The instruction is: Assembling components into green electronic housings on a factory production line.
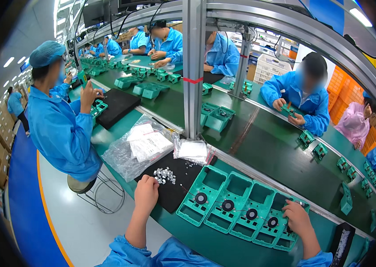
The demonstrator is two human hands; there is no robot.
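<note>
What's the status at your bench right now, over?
Left hand on black mat, at pile of small silver parts. Right hand on the rightmost green plastic housing in a row of five. Nothing in the way.

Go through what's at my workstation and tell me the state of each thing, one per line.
Left hand: closed, fingers at the pile of small silvery parts on the black mat.
Right hand: resting on the last green housing.
Green housings: lying open side up in a row, black round part in each.
Clear plastic bags: lying flat, crumpled.
</note>
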